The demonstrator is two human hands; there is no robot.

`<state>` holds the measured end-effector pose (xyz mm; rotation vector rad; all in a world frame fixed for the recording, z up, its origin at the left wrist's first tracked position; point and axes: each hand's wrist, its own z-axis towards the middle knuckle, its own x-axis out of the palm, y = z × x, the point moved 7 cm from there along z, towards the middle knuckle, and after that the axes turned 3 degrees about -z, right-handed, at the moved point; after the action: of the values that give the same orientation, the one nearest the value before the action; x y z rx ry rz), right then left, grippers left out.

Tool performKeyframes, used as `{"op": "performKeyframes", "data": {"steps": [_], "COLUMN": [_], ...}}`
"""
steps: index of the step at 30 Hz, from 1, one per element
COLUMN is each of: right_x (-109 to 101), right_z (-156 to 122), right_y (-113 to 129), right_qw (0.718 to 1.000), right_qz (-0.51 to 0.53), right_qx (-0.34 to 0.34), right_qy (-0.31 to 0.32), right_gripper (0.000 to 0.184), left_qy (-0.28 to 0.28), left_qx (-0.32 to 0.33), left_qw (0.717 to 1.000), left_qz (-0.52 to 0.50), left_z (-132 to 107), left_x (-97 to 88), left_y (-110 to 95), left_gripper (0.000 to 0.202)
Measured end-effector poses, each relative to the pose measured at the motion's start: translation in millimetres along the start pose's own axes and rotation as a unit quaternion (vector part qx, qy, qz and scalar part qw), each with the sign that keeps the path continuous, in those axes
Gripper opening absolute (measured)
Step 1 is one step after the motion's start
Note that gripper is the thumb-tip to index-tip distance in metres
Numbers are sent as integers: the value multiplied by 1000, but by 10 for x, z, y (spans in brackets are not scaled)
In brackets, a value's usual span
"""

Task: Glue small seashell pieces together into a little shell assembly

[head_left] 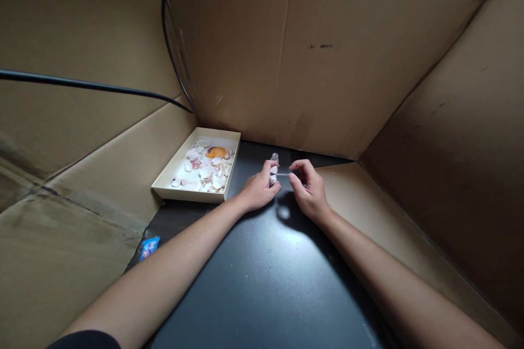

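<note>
My left hand (260,188) is closed around a small object that looks like a little bottle (274,158), with a clear top and a whitish, speckled body. It stands or is held near upright above the dark table; my fingers cover part of it. Facing it from the right, my right hand (308,188) pinches a thin pale rod with a dark end (283,174). The rod points left and its tip meets the bottle's side. Whether it is a tool or a taut strand is too small to tell.
Left of my hands, a shallow cream box (190,194) holds several pale shells and an orange shell (216,152). A blue packet (149,248) lies by my left forearm. Cardboard walls (319,76) surround the dark table (254,283); a black cable (90,84) hangs at left.
</note>
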<state>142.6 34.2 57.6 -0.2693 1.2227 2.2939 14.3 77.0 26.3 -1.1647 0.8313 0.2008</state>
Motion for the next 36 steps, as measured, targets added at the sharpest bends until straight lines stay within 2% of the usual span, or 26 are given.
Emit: {"op": "performKeyframes", "data": {"steps": [4, 36], "right_x": [-15, -2], "right_z": [1, -5], "right_y": [0, 14], "right_qw": [1000, 1000], "right_qz": [-18, -13], "right_qx": [5, -1], "right_qy": [-13, -2], "right_gripper": [13, 13], "left_qy": [0, 17], "left_qx": [2, -2], "left_qw": [1000, 999], "left_qz": [9, 45], "left_z": [3, -3], "left_x": [4, 14], "left_y": [9, -20], "left_gripper": [45, 41]}}
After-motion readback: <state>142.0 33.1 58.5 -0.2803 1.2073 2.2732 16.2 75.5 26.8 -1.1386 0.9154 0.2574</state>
